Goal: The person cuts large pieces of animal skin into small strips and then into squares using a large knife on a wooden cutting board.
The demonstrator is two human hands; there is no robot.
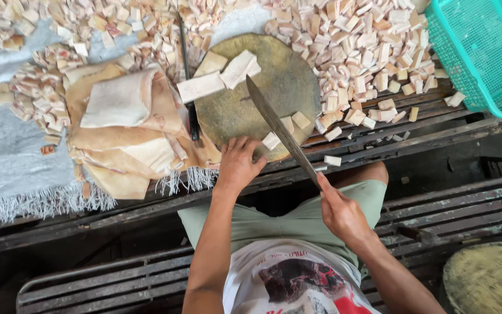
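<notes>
My right hand [339, 212] grips the handle of a long knife [279, 125] whose blade lies diagonally over a round wooden chopping block [274, 70]. My left hand [238, 161] rests on the block's near edge, fingers curled, touching a small pale cut piece [271, 141]. Long pale strips [219, 75] lie across the far part of the block, and a few small cubes [300, 120] sit beside the blade.
Large folded pale slabs [126, 125] are stacked left of the block on a fringed grey cloth [7, 163]. Heaps of small cut cubes [361, 46] cover the slatted bench behind. A turquoise plastic basket [486, 52] stands at the right. A woven round lid [486, 279] lies lower right.
</notes>
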